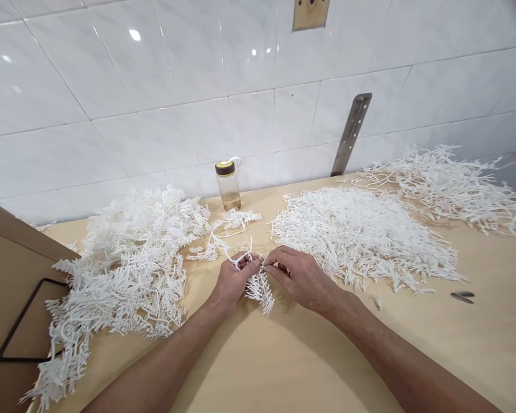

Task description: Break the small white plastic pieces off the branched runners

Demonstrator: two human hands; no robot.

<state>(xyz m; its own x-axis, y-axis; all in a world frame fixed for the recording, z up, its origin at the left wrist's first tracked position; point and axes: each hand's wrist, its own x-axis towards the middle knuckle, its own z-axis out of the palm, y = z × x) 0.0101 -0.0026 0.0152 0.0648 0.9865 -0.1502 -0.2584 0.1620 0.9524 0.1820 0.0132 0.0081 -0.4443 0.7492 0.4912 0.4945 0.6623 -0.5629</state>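
Observation:
My left hand (pixel 234 281) is closed on a white branched plastic piece (pixel 260 289), whose comb-like twigs hang below the fingers. A curved white stem of it loops up above that hand. Close on the right, my right hand (pixel 294 275) pinches at the piece's edge with thumb and forefinger; what lies between those fingertips is too small to make out. Just beyond the hands, more white branched pieces (pixel 236 221) lie on the wooden table (pixel 258 367).
A large heap of white pieces (pixel 141 258) lies left, another (pixel 361 229) right, with longer branches (pixel 451 183) at the back right. A bottle (pixel 229 186) stands near the tiled wall. Small snips (pixel 462 296) lie far right; a cardboard box (pixel 21 298) is at the left edge.

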